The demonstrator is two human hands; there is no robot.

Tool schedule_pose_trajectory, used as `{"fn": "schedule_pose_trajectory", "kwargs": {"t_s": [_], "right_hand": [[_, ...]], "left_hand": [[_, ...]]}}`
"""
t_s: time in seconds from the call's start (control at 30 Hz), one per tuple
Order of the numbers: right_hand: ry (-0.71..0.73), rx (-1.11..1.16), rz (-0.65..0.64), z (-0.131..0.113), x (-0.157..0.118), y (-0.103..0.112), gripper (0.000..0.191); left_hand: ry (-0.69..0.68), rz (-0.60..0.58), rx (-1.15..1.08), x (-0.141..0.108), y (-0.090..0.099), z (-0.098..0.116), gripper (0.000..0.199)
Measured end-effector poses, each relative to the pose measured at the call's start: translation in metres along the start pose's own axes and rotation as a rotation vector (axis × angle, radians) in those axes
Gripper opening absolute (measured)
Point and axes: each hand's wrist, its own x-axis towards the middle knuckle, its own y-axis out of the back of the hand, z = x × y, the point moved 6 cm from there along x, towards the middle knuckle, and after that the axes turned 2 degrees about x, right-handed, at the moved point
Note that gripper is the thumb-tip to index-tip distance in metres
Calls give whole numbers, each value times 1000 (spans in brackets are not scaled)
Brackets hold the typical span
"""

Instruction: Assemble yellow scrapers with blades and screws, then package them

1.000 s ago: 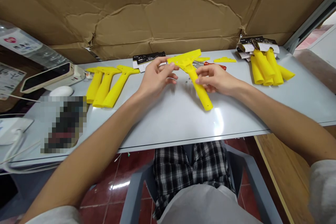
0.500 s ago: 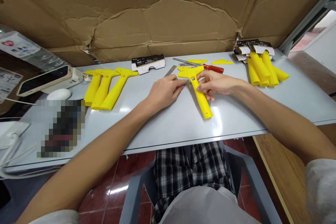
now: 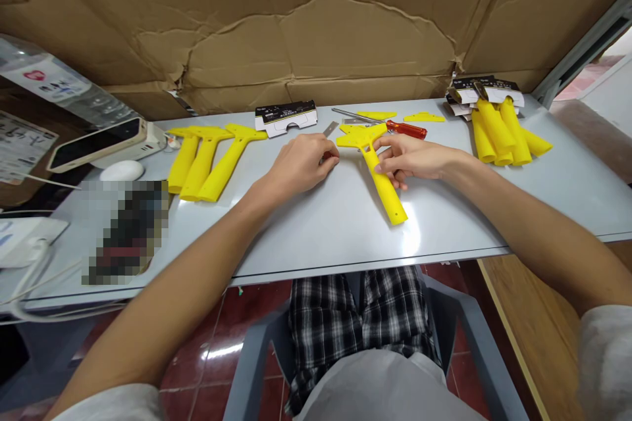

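My right hand [image 3: 412,158] grips a yellow T-shaped scraper handle [image 3: 384,187] near its neck, the wide head pointing away from me. To the left of that head, my left hand [image 3: 306,161] rests low over the table with its fingers curled together; whatever they may pinch is too small to name. A grey metal blade [image 3: 331,127] lies just beyond the left fingers. Behind the held handle are a red-handled screwdriver [image 3: 412,130] and flat yellow pieces [image 3: 423,117].
Several yellow handles [image 3: 220,168] lie at the left, others [image 3: 513,135] at the right by black-and-white packaging [image 3: 506,89]. Another black-and-white package [image 3: 286,120] sits at the back. A phone [image 3: 99,145], white mouse [image 3: 122,171] and cables occupy the left end.
My left hand has drawn back leftward from the yellow handle's neck, its fingers now curled in. My right hand keeps its hold on the handle. The view has shifted slightly.
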Motion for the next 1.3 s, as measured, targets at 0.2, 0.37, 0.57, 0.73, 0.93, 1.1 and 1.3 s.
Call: {"fn": "schedule_pose_trajectory", "kwargs": {"t_s": [0.2, 0.37, 0.57, 0.73, 0.93, 1.1, 1.3], "right_hand": [[-13, 13, 25, -3, -1, -1, 47], [58, 112, 9, -8, -2, -10, 46], [124, 138, -54, -6, 0, -23, 45], [141, 50, -103, -6, 0, -32, 43], [181, -255, 105, -18, -1, -10, 26], [354, -918, 533, -36, -10, 40, 19], [105, -1267, 662, -30, -10, 62, 24]], "left_hand": [[165, 130, -373, 2, 26, -26, 8], [394, 238, -921, -3, 24, -17, 27], [404, 0, -1452, -7, -15, 34, 33], [475, 45, -1453, -10, -21, 33, 27], [557, 154, -1413, -6, -9, 10, 16], [674, 351, -1408, -7, 10, -10, 5], [685, 337, -1401, -8, 10, -4, 5]]}}
